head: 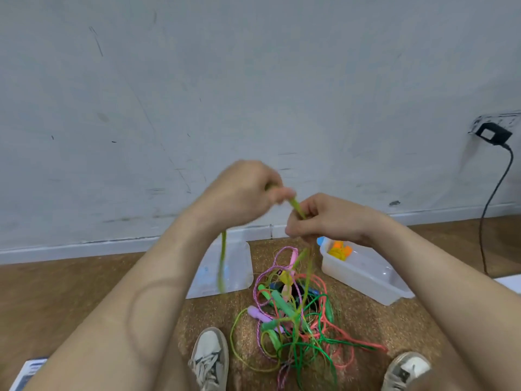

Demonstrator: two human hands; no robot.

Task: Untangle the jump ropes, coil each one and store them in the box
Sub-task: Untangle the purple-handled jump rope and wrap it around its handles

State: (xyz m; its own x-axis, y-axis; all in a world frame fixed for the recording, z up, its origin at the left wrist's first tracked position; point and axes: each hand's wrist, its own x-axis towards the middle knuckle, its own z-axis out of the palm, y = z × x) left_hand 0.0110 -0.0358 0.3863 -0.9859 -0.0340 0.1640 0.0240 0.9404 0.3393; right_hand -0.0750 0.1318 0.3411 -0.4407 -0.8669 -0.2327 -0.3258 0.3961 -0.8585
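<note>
The box (355, 273) sits on the floor just right of the rope tangle (296, 314). Above them, the left hand (242, 193) and right hand (324, 218) both grip the yellow-green rope (296, 206). It is best drawn free slowly, in even loops.

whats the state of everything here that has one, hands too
left hand: grips the yellow-green rope
right hand: holds the same rope
yellow-green rope: lifted, hanging down into the pile
rope pile: tangled on the mat
box: open, orange-yellow rope inside
lid: off, flat on the floor
charger: plugged into the wall
</note>
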